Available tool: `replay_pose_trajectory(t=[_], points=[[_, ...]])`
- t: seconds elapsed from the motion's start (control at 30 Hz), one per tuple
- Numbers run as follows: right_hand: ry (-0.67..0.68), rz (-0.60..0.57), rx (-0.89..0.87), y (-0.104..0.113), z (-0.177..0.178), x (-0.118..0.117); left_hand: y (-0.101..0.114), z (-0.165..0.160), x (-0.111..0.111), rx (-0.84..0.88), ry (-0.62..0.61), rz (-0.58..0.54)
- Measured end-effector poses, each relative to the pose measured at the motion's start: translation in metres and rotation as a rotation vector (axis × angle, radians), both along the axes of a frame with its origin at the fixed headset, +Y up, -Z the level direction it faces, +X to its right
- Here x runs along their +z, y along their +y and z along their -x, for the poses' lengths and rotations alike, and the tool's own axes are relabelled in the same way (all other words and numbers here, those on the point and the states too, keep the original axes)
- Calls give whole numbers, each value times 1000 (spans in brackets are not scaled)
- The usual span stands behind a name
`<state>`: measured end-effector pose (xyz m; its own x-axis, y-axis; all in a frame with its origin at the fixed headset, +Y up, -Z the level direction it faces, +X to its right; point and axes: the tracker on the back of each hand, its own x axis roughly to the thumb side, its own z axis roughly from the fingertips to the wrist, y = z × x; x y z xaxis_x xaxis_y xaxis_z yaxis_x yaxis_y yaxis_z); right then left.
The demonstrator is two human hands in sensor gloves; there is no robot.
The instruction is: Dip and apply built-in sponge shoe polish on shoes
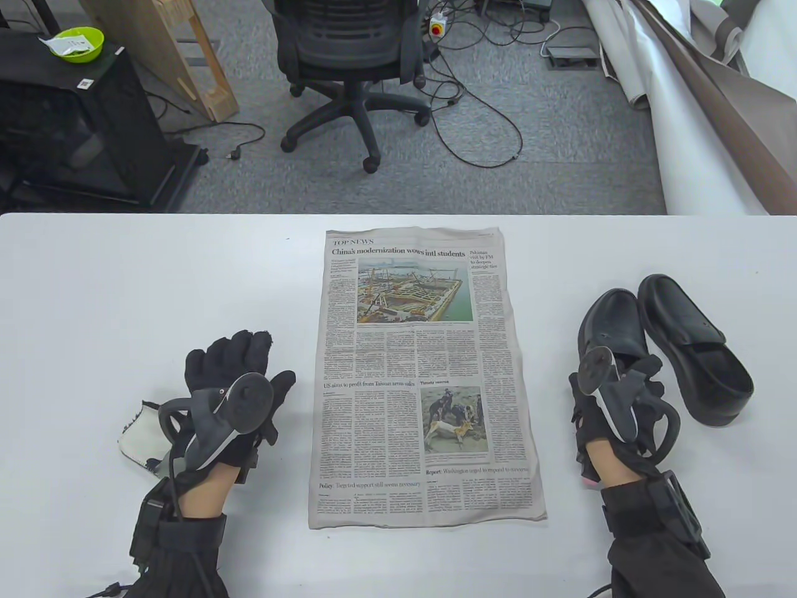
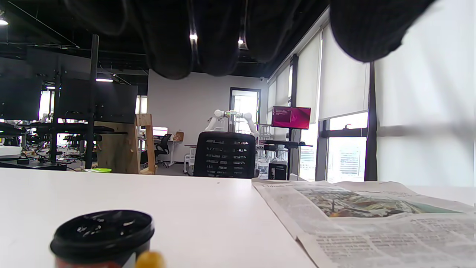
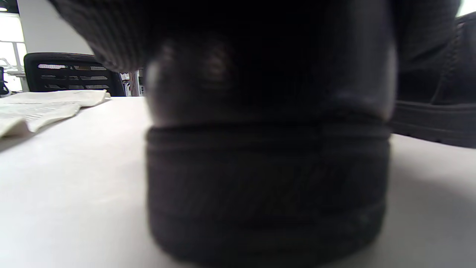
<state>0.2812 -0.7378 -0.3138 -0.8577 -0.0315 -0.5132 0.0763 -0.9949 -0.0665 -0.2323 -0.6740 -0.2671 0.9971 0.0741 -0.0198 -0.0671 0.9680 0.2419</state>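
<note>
White table (image 1: 155,280) with a newspaper (image 1: 423,380) spread dead center. Two black shoes (image 1: 691,349) sit side by side at about 3 o'clock. Right hand (image 1: 613,398) grips the heel of the nearer shoe (image 1: 607,327). Left hand (image 1: 240,374) at 9 o'clock rests relaxed, fingers loosely out, over a black-capped polish bottle (image 2: 102,232).

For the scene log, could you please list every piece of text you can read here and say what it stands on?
All on the grey printed newspaper on the white table:
"TOP NEWS"
"China's modernization wows intl students"
"US aims to profit from Taiwan arms sales"
Body columns: too small to read.
Label on the black-lidded polish bottle: cut off, unreadable.
</note>
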Motion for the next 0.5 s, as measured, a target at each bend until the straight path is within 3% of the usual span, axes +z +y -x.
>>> replay_pose_trajectory(t=[0.27, 0.5], points=[[-43, 65, -98, 0, -9, -3, -3, 1, -2, -8, 3, 28], [6, -18, -7, -3, -3, -3, -2, 3, -2, -7, 14, 30]])
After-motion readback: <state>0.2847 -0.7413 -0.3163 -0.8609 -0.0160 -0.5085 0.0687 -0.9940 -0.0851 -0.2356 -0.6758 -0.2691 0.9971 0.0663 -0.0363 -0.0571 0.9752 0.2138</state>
